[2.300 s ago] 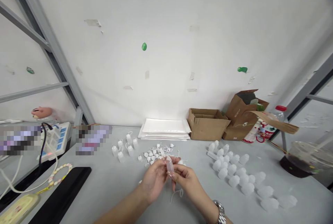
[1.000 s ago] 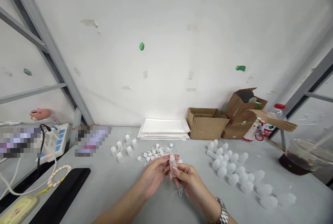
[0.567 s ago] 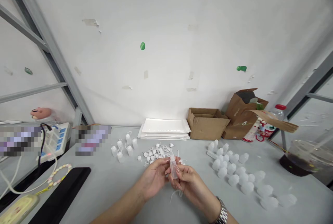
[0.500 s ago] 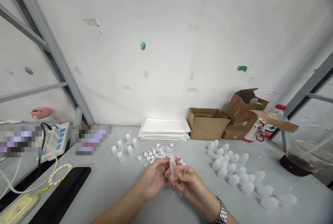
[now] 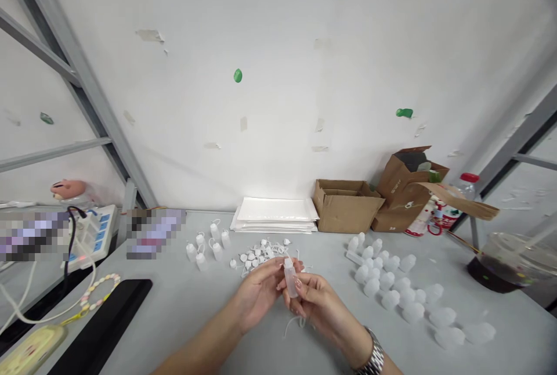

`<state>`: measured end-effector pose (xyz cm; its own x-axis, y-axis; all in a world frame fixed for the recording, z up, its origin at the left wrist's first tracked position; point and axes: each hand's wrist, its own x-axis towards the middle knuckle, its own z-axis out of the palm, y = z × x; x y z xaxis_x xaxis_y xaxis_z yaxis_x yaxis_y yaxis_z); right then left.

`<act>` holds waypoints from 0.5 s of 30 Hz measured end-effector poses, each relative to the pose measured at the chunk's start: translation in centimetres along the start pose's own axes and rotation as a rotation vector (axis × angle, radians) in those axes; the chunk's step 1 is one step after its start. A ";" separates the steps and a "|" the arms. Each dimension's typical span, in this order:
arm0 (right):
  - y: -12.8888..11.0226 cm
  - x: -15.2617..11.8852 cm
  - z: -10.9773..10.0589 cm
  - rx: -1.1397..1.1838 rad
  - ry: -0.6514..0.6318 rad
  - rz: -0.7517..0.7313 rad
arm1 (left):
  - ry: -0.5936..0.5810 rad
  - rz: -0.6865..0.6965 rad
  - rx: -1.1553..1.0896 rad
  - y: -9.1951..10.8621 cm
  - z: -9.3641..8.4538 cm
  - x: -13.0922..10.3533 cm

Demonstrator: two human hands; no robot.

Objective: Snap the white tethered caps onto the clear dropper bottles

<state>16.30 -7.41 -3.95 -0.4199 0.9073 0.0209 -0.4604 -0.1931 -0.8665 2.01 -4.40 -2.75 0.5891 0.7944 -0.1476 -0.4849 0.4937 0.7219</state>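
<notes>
A small translucent plastic dropper bottle (image 5: 290,279) stands nearly upright between my hands, its white neck at the top. My right hand (image 5: 319,299) pinches its body between thumb and fingers. My left hand (image 5: 260,294) is closed around the upper part from the left, with fingertips showing behind the neck. A thin white strap (image 5: 292,321) hangs below my right hand; what it joins is hidden. Just beyond my hands lies a pile of small white caps with straps (image 5: 261,254). Several capped bottles (image 5: 216,251) stand to the left.
Many loose translucent bottles (image 5: 404,296) lie at the right. White envelopes (image 5: 278,211), a cardboard box (image 5: 348,212) and a paper bag (image 5: 398,206) stand along the wall. A drink cup (image 5: 496,273) is far right; a black pad (image 5: 104,328) and power strip (image 5: 93,238) are left.
The bottle has tilted slightly and its neck shows more clearly between my hands. My left fingers have shifted a little upward around it. The things on the table have stayed put.
</notes>
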 end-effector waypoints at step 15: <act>0.8 0.8 0.5 -0.260 0.305 -0.123 | 0.099 0.197 0.286 -0.9 0.4 0.0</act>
<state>15.28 -7.05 -4.37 -0.1053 0.9943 0.0169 -0.2630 -0.0115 -0.9647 2.70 -5.00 -3.14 0.4302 0.9018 -0.0419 -0.3739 0.2202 0.9010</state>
